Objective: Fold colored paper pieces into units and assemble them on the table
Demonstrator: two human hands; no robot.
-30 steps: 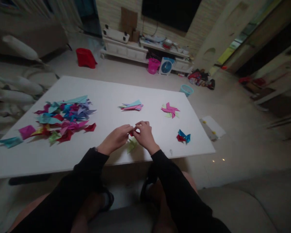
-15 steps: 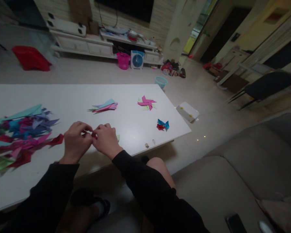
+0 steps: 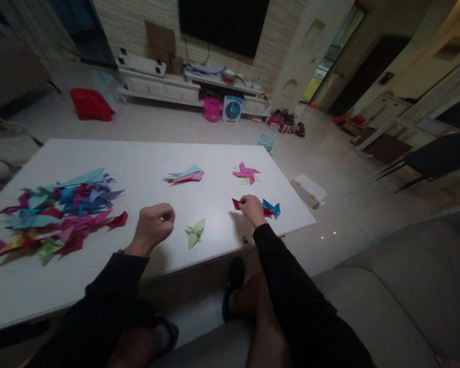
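My right hand [image 3: 252, 210] pinches a small red folded paper piece [image 3: 235, 204], held over the right part of the white table [image 3: 214, 153]. Close beside that hand lie blue and red folded papers [image 3: 272, 208], partly hidden by it. My left hand [image 3: 153, 225] is curled into a loose fist above the table, with nothing visible in it. Between the hands rests a light green origami crane [image 3: 195, 233]. Left of my left hand is a pile of colourful origami pieces [image 3: 72, 199], with a red folded piece [image 3: 117, 220] at its near edge.
Farther back on the table lie a bundle of narrow folded papers [image 3: 186, 175] and a pink and green paper pinwheel shape [image 3: 246, 173]. A small sticker-like spot [image 3: 245, 239] is near the front edge. A grey sofa [image 3: 375, 291] stands at the right.
My hands have parted. The right one has moved right with the red paper, near the blue and red papers; the left has closed into a loose fist. The camera view has swung about.
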